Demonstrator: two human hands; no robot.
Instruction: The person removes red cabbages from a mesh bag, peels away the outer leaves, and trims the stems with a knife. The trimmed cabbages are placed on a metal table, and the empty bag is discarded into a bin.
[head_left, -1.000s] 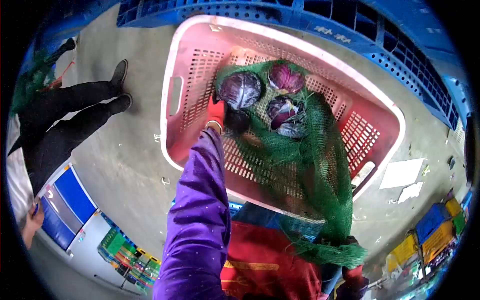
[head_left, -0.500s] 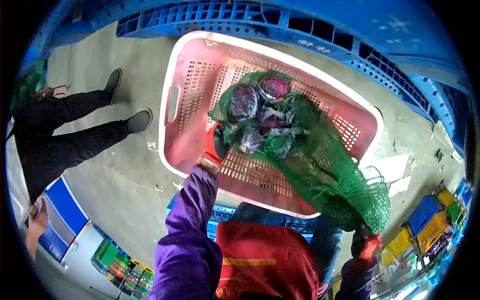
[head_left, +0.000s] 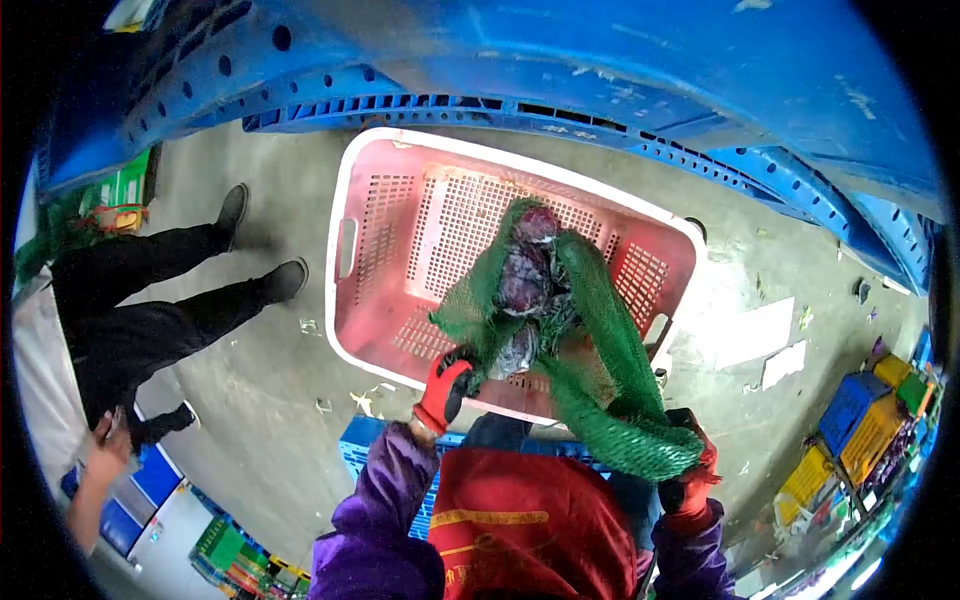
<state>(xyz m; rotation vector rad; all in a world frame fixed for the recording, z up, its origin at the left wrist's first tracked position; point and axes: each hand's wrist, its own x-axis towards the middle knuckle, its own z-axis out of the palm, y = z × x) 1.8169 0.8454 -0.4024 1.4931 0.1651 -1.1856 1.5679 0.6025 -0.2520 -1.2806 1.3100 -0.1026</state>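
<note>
**Net bag held over crate**

Net bag [head_left: 590,340], green mesh with dark red cabbages [head_left: 523,285] inside, hangs above the near half of the pink crate [head_left: 341,300]. The left hand [head_left: 446,386], in a red glove, is clenched on the mesh at the crate's near rim. The right hand [head_left: 689,472], also gloved, is closed around the bunched end, outside the crate's near right corner. The crate's far half shows bare slotted bottom. A blue pallet [head_left: 600,70] lies close along its far edge. Bare floor [head_left: 250,380] lies left of the crate, with a person's legs [head_left: 160,290] beyond.
</note>
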